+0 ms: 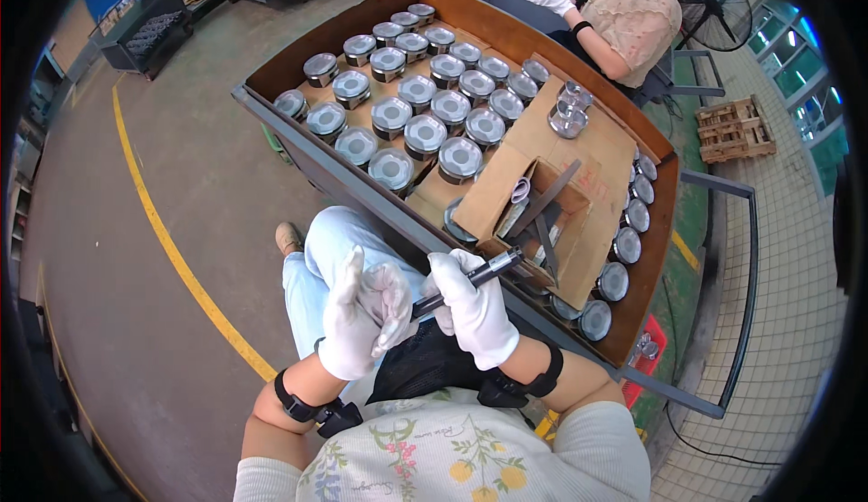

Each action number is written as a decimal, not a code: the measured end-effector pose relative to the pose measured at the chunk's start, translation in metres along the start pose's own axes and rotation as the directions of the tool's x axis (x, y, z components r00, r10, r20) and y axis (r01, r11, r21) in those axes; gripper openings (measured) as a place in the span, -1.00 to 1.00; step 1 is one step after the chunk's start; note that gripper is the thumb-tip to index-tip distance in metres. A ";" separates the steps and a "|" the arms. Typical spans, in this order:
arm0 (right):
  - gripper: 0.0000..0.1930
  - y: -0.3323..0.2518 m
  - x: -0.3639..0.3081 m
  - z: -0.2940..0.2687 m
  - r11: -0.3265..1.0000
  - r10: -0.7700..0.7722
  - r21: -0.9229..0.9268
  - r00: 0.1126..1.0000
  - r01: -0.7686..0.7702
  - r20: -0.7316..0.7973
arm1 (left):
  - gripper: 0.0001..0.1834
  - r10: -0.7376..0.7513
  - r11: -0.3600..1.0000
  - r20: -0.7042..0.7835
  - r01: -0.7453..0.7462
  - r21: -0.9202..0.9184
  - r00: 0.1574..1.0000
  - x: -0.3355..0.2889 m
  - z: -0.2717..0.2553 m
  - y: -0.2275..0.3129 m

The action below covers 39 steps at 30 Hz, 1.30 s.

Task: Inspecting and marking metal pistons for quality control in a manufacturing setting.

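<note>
My right hand point(472, 307), in a white glove, is closed around a slim black rod-shaped tool point(493, 268) with silvery bands, much like a pen torch. The tool slants up to the right, its far end above the cart's near edge. Its lower end reaches the fingers of my left hand point(366, 312); whether they touch, I cannot tell. The left hand, also gloved, is loosely cupped with thumb and fingers apart. Beyond both hands, metal pistons point(425, 136) stand in rows on cardboard in a brown-lined cart point(339, 169).
A cardboard box point(579, 196) in the cart holds dark flat strips and a paper roll; clear glass-like pieces point(568, 115) stand on its flap. A co-worker point(624, 23) with a white glove sits beyond. At right are a cart handle point(749, 294), a red basket point(646, 357) and pallets point(734, 128).
</note>
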State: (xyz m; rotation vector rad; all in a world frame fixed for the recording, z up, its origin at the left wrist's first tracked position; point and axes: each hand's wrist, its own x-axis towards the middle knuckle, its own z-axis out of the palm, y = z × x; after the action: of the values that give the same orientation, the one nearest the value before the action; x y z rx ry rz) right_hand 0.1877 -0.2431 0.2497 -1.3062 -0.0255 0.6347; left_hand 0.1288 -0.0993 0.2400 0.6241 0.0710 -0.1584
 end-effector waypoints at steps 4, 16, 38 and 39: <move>-0.63 0.001 0.003 0.004 0.986 0.139 0.109 0.986 -0.128 -0.093 | -0.24 -0.043 0.995 -0.046 0.047 0.090 0.998 -0.003 0.000 -0.006; -0.67 -0.028 0.020 -0.058 0.926 -0.289 -0.318 0.927 0.206 -0.241 | -0.23 0.141 0.931 -0.143 -0.082 0.355 0.980 0.005 -0.029 -0.007; -0.53 0.012 0.055 -0.145 -0.390 -0.247 -0.921 0.964 -0.006 0.098 | -0.30 0.272 0.948 -0.603 -0.101 0.303 0.750 -0.006 -0.180 -0.008; -0.51 0.006 0.053 -0.146 -0.403 -0.287 -0.915 0.948 0.011 0.138 | -0.31 0.260 0.944 -0.592 -0.071 0.323 0.763 -0.013 -0.197 -0.011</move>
State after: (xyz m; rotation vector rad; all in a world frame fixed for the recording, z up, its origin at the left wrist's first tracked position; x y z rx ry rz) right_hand 0.2824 -0.3482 0.1853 -3.1214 -0.8628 -0.0200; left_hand 0.1104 0.0090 0.0753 0.9501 0.6562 0.2323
